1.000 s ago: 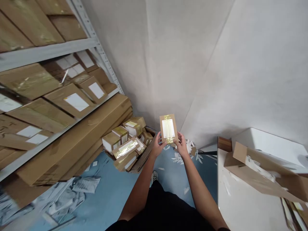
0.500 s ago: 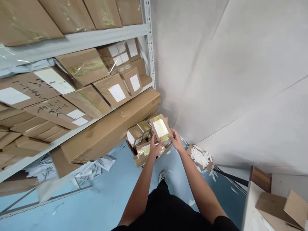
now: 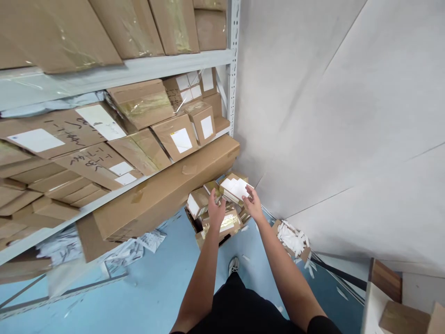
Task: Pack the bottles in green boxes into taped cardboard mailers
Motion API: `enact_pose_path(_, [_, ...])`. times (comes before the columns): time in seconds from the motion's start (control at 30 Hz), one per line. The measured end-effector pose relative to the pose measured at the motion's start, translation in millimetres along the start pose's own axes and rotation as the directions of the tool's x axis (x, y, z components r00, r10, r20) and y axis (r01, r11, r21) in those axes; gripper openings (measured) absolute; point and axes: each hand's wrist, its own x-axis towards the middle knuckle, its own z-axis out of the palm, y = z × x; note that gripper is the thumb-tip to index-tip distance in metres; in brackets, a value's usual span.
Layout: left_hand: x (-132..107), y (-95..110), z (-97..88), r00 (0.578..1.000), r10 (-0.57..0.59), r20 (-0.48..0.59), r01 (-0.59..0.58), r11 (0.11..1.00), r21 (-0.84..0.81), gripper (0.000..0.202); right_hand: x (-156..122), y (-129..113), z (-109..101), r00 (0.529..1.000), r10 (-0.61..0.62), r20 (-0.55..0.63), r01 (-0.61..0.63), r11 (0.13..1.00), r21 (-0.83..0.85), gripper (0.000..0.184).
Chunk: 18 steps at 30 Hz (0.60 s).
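A small brown parcel with a white label point(image 3: 235, 188) lies on top of a pile of small taped parcels point(image 3: 212, 211) on the blue floor by the wall corner. My right hand point(image 3: 253, 204) is just at the parcel's near edge, fingers spread and touching or barely off it. My left hand point(image 3: 216, 210) hovers over the pile beside it, fingers loosely apart, holding nothing. Whether the right fingers still touch the parcel cannot be told.
A metal shelf rack point(image 3: 232, 69) full of flat cardboard boxes fills the left. A long carton point(image 3: 163, 190) leans out under the lowest shelf. Paper scraps in an open box point(image 3: 291, 236) lie right of the pile. A white table corner with a cardboard box point(image 3: 399, 315) is at lower right.
The labelled parcel, held up in both hands a second ago, has gone down onto the top of the pile. Both hands have let go and opened. The view has swung left.
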Motion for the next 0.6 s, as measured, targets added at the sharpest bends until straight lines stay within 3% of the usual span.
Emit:
enact_pose_path(0.1, [-6,12,14.2,0.999,-0.009,-0.034,0.011,0.999,0.046,0.065,-11,-9,-18,0.999,-0.002,-0.044,0.002,1.0,-0.015,0.061])
enact_pose_path(0.37, [-35,34,77.2,0.995,0.082,0.064,-0.083,0.996,0.013,0.062,-52,-30,-97,0.976,-0.044,-0.211,0.04,0.999,-0.023,0.062])
enact_pose_path(0.5, [-73,46,118.3,0.978,0.138,0.157,-0.139,0.99,-0.005,0.06,-93,-35,-147,0.947,-0.053,-0.316,0.048,0.999,-0.026,0.061])
enact_pose_path(0.6, [-116,55,155.1,0.957,0.156,0.245,-0.159,0.987,-0.007,0.061,-138,-37,-192,0.913,-0.066,-0.404,0.062,0.998,-0.023,0.062])
